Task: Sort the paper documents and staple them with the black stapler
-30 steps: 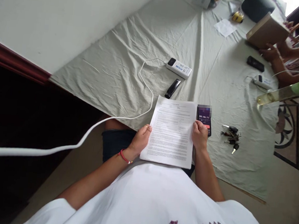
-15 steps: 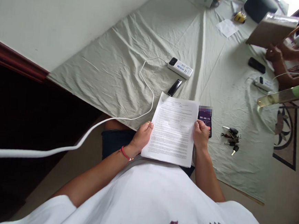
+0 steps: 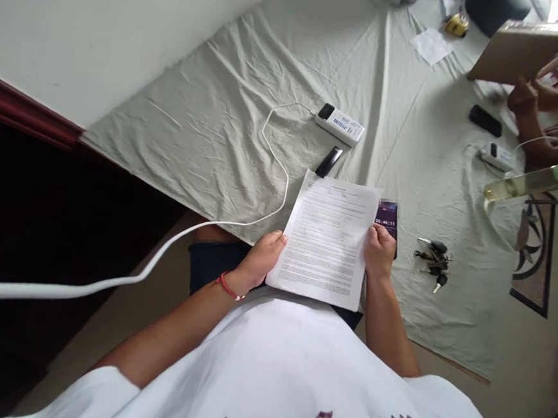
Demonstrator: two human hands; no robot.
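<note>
As your left hand (image 3: 261, 259) and right hand (image 3: 380, 252) pinch its long edges, the white rectangular printed paper (image 3: 323, 241) points away from you.

The number 00:46:11 stands on the lit phone screen (image 3: 387, 215)

Seems a home: cloth-covered table (image 3: 412, 116), bunch of keys (image 3: 435, 257), patterned floor inlay (image 3: 536, 261).

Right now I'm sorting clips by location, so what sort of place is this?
Probably a home, though a small office is possible: a creased, pale grey-green fabric tablecloth, a bunch of black-headed metal keys lying on it, and a decorative tan-and-dark floor inlay show it.
</note>
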